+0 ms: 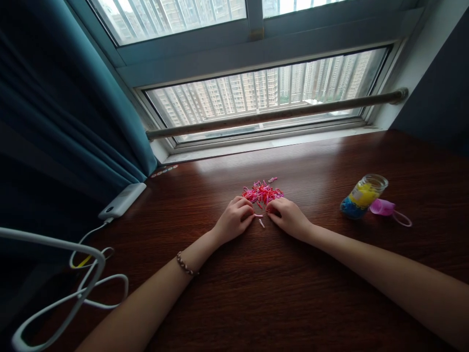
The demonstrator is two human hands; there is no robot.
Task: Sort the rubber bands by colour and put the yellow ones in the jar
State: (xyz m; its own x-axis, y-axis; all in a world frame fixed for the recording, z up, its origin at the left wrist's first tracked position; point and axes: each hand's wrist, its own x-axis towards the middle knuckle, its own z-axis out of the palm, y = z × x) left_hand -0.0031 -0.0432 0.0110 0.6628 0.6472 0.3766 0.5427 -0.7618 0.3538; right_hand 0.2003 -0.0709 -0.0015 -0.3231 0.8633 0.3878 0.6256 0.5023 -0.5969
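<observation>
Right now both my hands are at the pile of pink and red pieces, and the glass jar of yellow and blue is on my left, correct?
Not quite: the glass jar of yellow and blue is on your right, as the head view shows. Your left hand and right hand are both at the pile of pink and red pieces.

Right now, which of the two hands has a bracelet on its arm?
The left hand, beside the pile of small red and pink pieces: a brown, braided bracelet circles its forearm. The right hand has a bare forearm.
</observation>
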